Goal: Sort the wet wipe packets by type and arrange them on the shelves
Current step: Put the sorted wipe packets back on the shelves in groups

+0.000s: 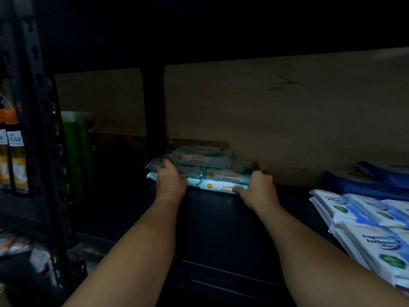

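Observation:
A stack of teal antibacterial wet wipe packets (205,171) with orange round labels lies deep on the dark shelf (221,218), against the cardboard back. My left hand (170,180) grips the stack's left end, fingers curled over the packets. My right hand (259,187) holds the right end, thumb on the front of the lowest packet. At the right edge lies a pile of blue and white antibacterial wipe packets (374,231).
A black perforated upright (44,134) bounds the shelf on the left; another post (155,107) stands behind. A green container (77,151) stands at the back left. Orange-labelled bottles (15,156) fill the neighbouring bay. Blue packaging (365,180) lies behind the right pile.

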`<state>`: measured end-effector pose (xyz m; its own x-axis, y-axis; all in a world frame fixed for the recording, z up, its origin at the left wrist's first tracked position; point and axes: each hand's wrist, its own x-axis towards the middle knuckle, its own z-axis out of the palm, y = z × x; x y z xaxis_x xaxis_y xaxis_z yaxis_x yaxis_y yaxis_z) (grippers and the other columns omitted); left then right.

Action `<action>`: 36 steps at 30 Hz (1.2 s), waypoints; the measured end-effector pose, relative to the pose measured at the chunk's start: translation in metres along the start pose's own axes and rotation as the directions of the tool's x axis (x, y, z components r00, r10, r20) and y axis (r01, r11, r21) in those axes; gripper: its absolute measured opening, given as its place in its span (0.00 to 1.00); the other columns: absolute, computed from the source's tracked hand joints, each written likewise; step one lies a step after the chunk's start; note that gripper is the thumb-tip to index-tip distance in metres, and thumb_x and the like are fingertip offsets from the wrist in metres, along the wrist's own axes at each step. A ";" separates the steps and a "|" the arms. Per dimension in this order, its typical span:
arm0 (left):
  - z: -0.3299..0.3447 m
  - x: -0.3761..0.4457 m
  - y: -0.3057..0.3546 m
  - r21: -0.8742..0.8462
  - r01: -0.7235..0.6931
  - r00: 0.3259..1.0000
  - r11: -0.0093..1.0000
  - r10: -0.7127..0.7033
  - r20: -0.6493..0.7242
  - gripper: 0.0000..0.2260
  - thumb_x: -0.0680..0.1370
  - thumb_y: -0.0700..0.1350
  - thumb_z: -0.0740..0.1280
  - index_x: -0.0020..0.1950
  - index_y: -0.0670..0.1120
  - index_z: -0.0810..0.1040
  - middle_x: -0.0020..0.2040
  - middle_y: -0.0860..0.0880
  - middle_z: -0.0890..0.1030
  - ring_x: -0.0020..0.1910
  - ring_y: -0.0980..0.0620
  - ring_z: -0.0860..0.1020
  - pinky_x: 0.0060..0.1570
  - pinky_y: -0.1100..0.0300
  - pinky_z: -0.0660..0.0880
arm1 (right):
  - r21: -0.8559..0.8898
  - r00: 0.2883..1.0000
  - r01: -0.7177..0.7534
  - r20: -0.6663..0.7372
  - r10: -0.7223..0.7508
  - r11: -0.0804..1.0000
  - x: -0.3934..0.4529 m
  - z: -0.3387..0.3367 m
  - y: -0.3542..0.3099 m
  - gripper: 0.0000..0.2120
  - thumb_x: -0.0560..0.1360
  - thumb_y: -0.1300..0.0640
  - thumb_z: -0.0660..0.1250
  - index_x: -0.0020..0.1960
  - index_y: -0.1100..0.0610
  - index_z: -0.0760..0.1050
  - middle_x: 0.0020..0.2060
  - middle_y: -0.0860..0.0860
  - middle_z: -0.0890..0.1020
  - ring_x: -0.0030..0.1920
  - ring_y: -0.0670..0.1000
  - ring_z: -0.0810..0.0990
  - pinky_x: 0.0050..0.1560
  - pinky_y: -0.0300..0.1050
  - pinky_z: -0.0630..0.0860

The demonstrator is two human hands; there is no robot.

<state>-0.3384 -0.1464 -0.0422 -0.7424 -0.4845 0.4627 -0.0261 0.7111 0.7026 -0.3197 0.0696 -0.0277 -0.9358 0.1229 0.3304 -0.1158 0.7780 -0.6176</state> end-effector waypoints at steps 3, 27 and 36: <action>0.000 0.001 -0.001 -0.005 0.006 1.000 1.000 -0.006 -0.010 0.28 0.77 0.42 0.72 0.73 0.38 0.62 0.71 0.33 0.65 0.64 0.34 0.73 0.63 0.47 0.71 | -0.003 1.000 0.015 -0.009 -0.015 1.000 0.000 0.001 0.000 0.24 0.73 0.49 0.77 0.61 0.61 0.75 0.61 0.59 0.78 0.60 0.60 0.79 0.57 0.48 0.76; 0.001 -0.001 -0.002 -0.022 -0.008 1.000 1.000 0.008 -0.011 0.36 0.73 0.45 0.78 0.73 0.38 0.61 0.71 0.34 0.65 0.66 0.34 0.72 0.66 0.46 0.71 | 0.026 0.999 0.028 0.039 -0.029 0.999 0.009 0.005 0.008 0.24 0.74 0.49 0.75 0.63 0.61 0.74 0.62 0.60 0.76 0.61 0.59 0.77 0.60 0.48 0.75; -0.040 -0.073 0.025 -0.089 -0.297 0.955 0.951 0.294 -0.050 0.16 0.78 0.37 0.68 0.64 0.44 0.71 0.60 0.44 0.77 0.57 0.44 0.77 0.55 0.56 0.73 | -0.184 0.996 0.061 -0.058 -0.073 0.981 -0.030 -0.006 -0.004 0.37 0.74 0.50 0.75 0.76 0.52 0.61 0.69 0.60 0.62 0.68 0.63 0.66 0.69 0.59 0.68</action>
<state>-0.2581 -0.1136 -0.0364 -0.6830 -0.2788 0.6751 0.2554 0.7747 0.5784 -0.2895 0.0664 -0.0301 -0.9041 0.1011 0.4151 -0.1098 0.8840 -0.4544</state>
